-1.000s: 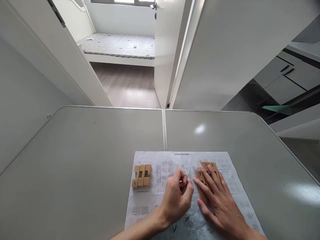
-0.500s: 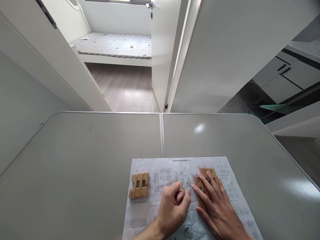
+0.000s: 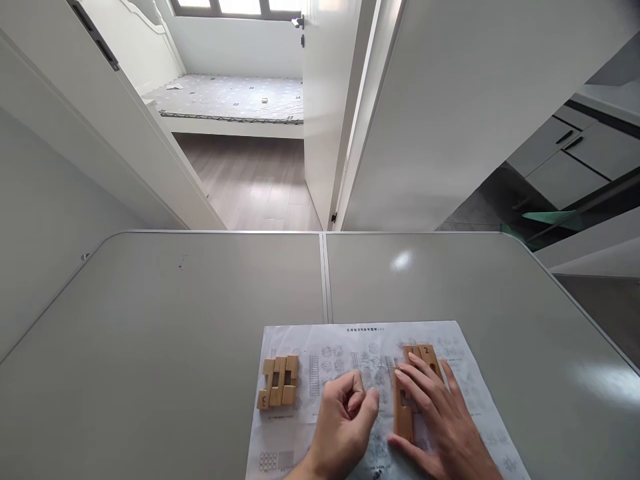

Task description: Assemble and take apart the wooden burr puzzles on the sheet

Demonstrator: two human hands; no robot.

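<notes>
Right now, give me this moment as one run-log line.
left hand: curled over printed sheet | right hand: spread on wooden pieces | farther left: notched wooden cluster on sheet

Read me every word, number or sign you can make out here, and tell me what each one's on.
"1": on a wooden block at the right, partly covered.
"2": on the neighbouring block.
Perhaps "3", unclear: on the leftmost block of the left group.
Too small to read surely: the title and captions printed on the paper sheet, and a mark low on the long block.
</notes>
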